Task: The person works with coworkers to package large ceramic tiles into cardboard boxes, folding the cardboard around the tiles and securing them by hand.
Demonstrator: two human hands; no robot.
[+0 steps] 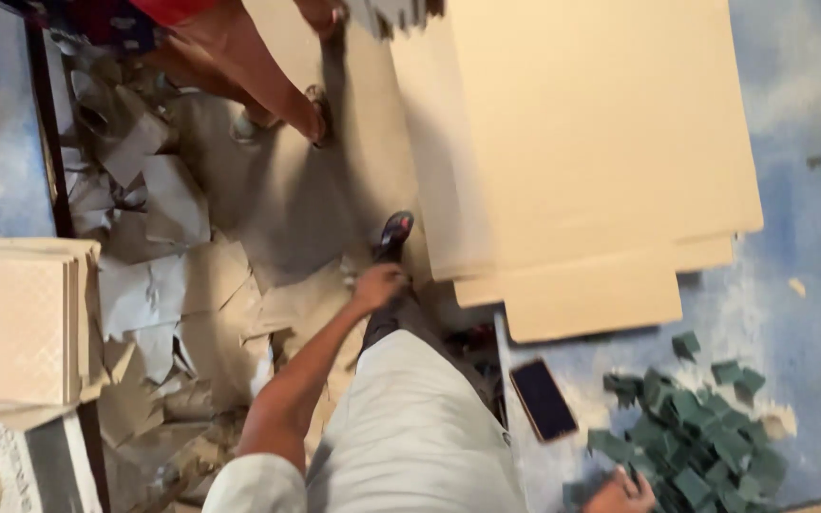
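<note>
My left hand [377, 285] reaches down along my raised leg, just behind my dark sandal [394, 233]. Its fingers look curled, and the blur hides whether anything is in them. My right hand [620, 494] shows only partly at the bottom edge. It touches the near side of a pile of small dark-green square pieces [705, 437] on the blue surface [810, 237]. A dark phone [544, 399] lies flat just left of that pile.
A stack of large tan cardboard sheets [582, 142] covers the upper middle. Another person's legs in sandals [315, 114] stand at the top. Grey and brown paper scraps [154, 285] litter the floor. Beige boards [11, 323] are stacked at the left.
</note>
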